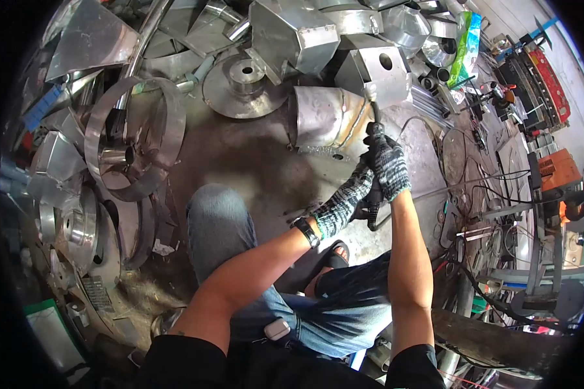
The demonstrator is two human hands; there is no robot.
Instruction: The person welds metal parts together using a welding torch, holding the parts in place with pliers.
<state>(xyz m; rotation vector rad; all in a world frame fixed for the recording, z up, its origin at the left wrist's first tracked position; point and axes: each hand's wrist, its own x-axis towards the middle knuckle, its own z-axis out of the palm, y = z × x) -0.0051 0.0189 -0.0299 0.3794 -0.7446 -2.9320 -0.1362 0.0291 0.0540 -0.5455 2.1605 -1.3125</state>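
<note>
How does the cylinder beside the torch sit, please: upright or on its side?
The cylinder lies on its side: its rounded surface faces the camera, with a weld seam curving across it.

gloved hands (391, 170): flecked black-white | metal cylinder (318, 117): silver-grey, brown-tinged | jeans (337, 324): blue | sleeves (183, 363): black

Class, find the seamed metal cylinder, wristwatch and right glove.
Seamed metal cylinder (319, 117): head view, on its curved wall.
Wristwatch (306, 232): head view, on its black band.
Right glove (392, 168): head view, on its back.
</note>
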